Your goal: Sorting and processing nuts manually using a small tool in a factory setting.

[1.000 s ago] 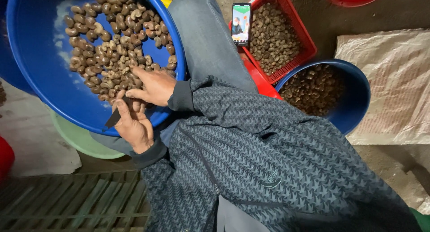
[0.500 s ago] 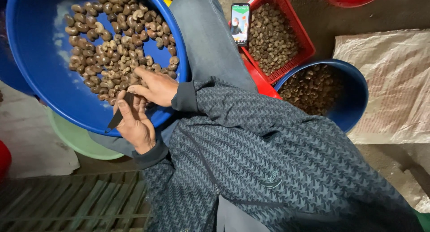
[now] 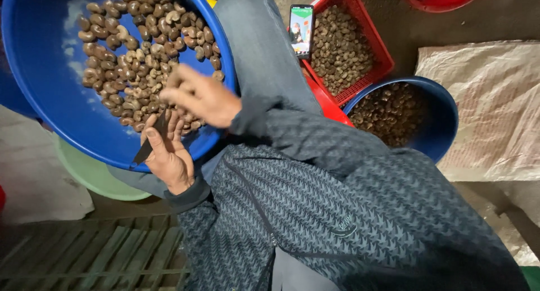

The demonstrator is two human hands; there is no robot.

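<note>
A big blue basin (image 3: 39,71) rests tilted on my lap and holds several brown cashew nuts (image 3: 135,49) in their shells. My left hand (image 3: 169,156) is at the basin's near rim, gripping a small dark knife (image 3: 147,146) whose blade crosses my palm. Blurred with motion, my right hand (image 3: 199,97) hovers just above the near edge of the nut pile. Its fingers are bunched at the tips. Whether they hold a nut is hidden by the blur.
My jeans-clad leg (image 3: 259,49) runs up the middle. A phone (image 3: 301,23) leans on a red crate (image 3: 378,43) of nuts. A second blue basin (image 3: 444,108) of shells sits at the right, beside a white sack (image 3: 495,111). A green bowl (image 3: 95,176) lies under the big basin.
My right hand has lifted off my left hand and moved up and slightly right over the nuts. The left hand with the knife has stayed put.
</note>
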